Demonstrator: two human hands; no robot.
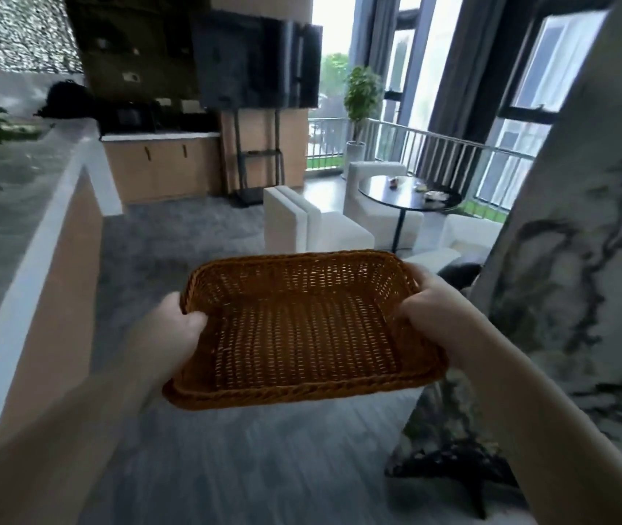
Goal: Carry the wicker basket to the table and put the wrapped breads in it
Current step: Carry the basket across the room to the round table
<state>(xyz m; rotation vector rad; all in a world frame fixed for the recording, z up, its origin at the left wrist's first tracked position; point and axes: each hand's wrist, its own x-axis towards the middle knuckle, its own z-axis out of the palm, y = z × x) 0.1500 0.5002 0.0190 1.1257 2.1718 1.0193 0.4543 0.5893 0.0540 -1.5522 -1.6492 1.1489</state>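
A shallow brown wicker basket [302, 327] is held in the air in front of me, with nothing in it. My left hand [173, 331] grips its left rim, thumb inside. My right hand [434, 308] grips its right rim. Far ahead on the right stands a round black table [389, 195] with a few small items on it; some pale ones [436, 195] may be the wrapped breads, too small to tell.
White armchairs [309, 225] surround the table. A marble-topped counter [36, 206] runs along my left. A painted folding screen [574, 259] stands close on my right. Grey carpet lies between. A screen on a stand [256, 62] and wooden cabinets stand at the back.
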